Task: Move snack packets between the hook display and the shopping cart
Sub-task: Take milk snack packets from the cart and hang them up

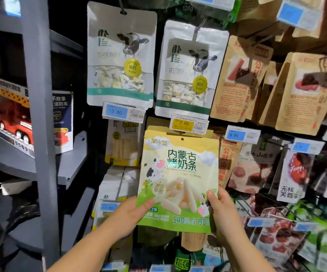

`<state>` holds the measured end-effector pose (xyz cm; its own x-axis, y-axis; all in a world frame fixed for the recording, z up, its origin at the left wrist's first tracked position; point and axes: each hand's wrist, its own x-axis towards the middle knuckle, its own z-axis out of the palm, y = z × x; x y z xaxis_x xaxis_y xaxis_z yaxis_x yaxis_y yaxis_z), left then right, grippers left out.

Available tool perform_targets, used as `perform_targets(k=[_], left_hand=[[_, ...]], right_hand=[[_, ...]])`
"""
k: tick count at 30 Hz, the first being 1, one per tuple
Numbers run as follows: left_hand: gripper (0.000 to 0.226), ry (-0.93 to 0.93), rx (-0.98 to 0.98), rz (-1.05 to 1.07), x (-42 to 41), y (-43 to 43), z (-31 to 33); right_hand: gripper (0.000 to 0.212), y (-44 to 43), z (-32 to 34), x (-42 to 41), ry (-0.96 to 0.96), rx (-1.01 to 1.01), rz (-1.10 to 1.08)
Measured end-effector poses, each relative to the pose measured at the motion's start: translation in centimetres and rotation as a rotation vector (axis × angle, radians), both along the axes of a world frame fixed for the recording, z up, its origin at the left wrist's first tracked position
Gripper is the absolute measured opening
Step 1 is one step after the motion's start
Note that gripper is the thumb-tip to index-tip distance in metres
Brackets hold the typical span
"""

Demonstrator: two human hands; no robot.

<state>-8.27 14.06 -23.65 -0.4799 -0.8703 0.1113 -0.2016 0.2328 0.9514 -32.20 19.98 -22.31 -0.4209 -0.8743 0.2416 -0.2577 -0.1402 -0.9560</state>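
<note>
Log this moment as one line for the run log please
stage: packet at hook display | left hand: holds yellow-green snack packet lower left | right hand: holds lower right | cart: not in view

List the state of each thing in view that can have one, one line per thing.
Yellow-green milk-stick snack packet with cartoon cow: sealed, upright, held at its bottom corners in front of the display.
Left hand: gripping the packet's lower left corner.
Right hand: gripping the lower right corner.
Two white cow-print candy pouches: sealed, hanging on hooks.
Brown kraft-paper pouches: hanging.
Boxed red toy fire truck: on shelf.
</note>
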Motion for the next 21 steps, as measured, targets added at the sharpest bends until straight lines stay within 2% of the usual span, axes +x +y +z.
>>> perform_targets(k=[6, 14, 21], left_hand=[[0.014, 0.039, 0.022, 0.011, -1.3, -1.0, -0.1], [0.013, 0.050, 0.035, 0.039, -2.3, -2.4, -0.4], [0.013, 0.052, 0.020, 0.040, -2.4, -3.3, -0.1]], right_hand=[[0.020, -0.4, 0.6, -0.5, -0.002, -0.019, -0.057], [0.017, -1.6, 1.1, -1.2, 0.096, -0.007, -0.091], [0.017, -3.6, 0.3, -1.7, 0.037, 0.029, -0.095]])
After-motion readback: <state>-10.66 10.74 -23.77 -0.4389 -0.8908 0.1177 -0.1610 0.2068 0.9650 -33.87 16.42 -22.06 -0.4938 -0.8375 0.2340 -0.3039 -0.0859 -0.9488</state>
